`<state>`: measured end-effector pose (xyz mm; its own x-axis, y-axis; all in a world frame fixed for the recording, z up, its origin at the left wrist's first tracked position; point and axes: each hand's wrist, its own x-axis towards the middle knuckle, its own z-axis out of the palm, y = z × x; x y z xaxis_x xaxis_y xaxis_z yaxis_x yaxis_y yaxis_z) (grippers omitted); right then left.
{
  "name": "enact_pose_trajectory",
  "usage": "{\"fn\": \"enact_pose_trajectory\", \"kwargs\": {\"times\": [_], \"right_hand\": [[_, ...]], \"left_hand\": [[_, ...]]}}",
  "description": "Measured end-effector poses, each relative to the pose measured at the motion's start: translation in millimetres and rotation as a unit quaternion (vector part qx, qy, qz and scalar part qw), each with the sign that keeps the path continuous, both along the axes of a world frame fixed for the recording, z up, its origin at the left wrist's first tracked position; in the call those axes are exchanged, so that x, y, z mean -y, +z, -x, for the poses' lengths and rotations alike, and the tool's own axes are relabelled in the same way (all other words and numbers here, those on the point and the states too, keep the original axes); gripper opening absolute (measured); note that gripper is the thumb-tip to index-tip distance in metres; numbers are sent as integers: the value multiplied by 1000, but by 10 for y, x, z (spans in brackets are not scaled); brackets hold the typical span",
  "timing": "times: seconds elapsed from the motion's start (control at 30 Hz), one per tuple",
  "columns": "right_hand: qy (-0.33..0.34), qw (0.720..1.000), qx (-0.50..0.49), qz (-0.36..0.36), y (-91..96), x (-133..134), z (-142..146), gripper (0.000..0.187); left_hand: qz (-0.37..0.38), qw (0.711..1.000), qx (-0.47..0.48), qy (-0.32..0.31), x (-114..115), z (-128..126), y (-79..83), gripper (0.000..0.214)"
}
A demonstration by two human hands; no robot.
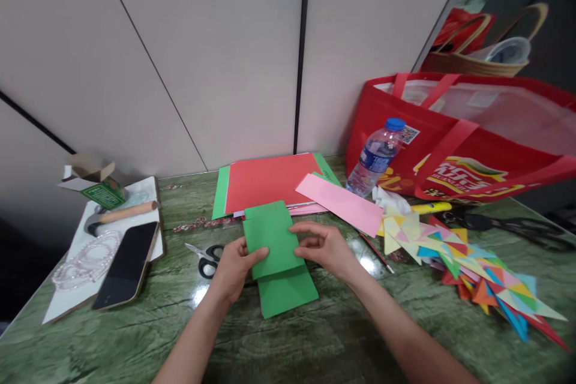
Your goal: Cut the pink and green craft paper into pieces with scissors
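Observation:
My left hand (234, 269) grips the left side of a green paper piece (272, 234), its thumb lying on top and its other fingers partly hidden behind. Below it, another green paper piece (288, 294) shows, lying at a slight angle; whether the two are joined I cannot tell. My right hand (321, 246) is at the right edge of the upper piece, with its fingertips touching the edge and a gap between thumb and forefinger. Black-handled scissors (207, 258) lie just left of my left hand.
Red sheets (274, 177) and a pink strip (339, 201) lie behind. At right are a water bottle (375, 159), a red bag (450, 150), a pencil (378, 253) and colourful folded paper pieces (477, 264). A phone (128, 264) and small green box (101, 189) are at left.

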<state>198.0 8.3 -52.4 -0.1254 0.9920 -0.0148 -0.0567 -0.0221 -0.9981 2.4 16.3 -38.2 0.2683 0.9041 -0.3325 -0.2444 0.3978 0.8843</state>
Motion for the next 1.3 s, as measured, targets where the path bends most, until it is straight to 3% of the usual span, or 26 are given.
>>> {"fn": "enact_pose_trajectory", "kwargs": {"times": [0.73, 1.07, 1.3], "right_hand": [[3, 1000, 9, -11, 7, 5, 2, 34], [3, 1000, 0, -20, 3, 8, 17, 34], [12, 1000, 3, -27, 11, 30, 48, 33]], "left_hand": [[5, 1000, -8, 16, 7, -9, 16, 38], [-9, 1000, 10, 25, 18, -27, 97, 44], [-3, 999, -7, 54, 3, -18, 23, 39]]}}
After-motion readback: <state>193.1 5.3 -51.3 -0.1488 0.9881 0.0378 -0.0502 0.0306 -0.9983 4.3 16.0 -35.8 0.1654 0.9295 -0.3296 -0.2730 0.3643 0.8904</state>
